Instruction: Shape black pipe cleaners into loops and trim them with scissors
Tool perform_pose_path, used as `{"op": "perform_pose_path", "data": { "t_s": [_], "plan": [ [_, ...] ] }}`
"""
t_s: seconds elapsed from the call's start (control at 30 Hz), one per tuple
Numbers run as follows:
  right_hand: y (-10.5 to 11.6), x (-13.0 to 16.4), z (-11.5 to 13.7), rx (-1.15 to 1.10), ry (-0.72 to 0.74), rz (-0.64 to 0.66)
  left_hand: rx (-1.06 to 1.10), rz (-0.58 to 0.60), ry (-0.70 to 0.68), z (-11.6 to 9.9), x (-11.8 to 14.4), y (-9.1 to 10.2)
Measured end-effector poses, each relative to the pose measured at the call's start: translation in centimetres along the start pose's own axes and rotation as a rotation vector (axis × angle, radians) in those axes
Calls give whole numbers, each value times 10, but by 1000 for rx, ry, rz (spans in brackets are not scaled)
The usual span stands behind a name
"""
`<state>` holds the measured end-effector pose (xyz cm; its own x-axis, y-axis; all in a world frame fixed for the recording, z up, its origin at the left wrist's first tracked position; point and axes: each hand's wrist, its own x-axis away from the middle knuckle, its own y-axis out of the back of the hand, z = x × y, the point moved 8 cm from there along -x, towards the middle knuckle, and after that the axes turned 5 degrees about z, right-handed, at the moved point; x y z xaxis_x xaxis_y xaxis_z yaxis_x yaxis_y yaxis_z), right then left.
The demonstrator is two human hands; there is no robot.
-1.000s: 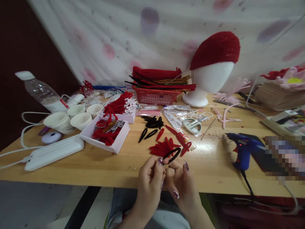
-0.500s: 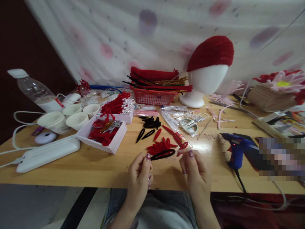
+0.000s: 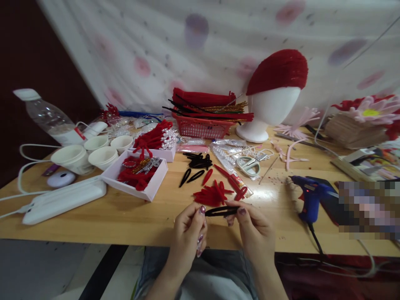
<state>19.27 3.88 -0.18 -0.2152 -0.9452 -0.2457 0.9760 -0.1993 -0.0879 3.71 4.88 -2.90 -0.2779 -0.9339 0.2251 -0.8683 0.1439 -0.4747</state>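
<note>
A black pipe-cleaner loop (image 3: 220, 211), long and narrow like a petal, is stretched level between my hands above the front of the table. My left hand (image 3: 191, 225) pinches its left end between thumb and fingers. On the other end, the thumb and fingers of my right hand (image 3: 254, 223) are closed. Just beyond the loop lies a pile of red pipe-cleaner petals (image 3: 212, 193), with a single red petal (image 3: 207, 177) behind it. Farther back rests a pile of similar black loops (image 3: 198, 160), and two separate black loops (image 3: 196, 176) lie in front of that pile.
A blue glue gun (image 3: 311, 196) with a lit red light stands right. Scissors (image 3: 249, 166) lie behind the red pile. Left are a white box (image 3: 150, 193), paper cups (image 3: 101, 158) and a power strip (image 3: 65, 202). A red basket (image 3: 203, 128) and foam head (image 3: 271, 110) stand behind.
My right hand has moved left and taken the loop's right end. My left hand has shifted slightly right and down with the loop. The camera view has moved a little.
</note>
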Motion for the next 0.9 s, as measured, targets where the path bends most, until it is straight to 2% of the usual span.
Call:
{"op": "perform_pose_path", "data": {
  "t_s": [0.1, 0.23, 0.4, 0.57, 0.8, 0.9],
  "plan": [
    [4, 4, 4, 13, 45, -53, 19, 22, -1, 2, -1, -2],
    [9, 3, 11, 6, 111, -111, -18, -31, -52, -3, 1, 0],
    [6, -5, 6, -31, 108, -3, -140, -115, -111, -16, 9, 3],
    [5, -4, -3, -48, 61, 11, -213, -77, -138, -15, 9, 1],
    [2, 3, 3, -3, 113, -84, -174, -14, -116, -8, 7, -5],
    [8, 3, 7, -37, 127, -147, -158, -68, -136, -10, 9, 0]
  ]
}}
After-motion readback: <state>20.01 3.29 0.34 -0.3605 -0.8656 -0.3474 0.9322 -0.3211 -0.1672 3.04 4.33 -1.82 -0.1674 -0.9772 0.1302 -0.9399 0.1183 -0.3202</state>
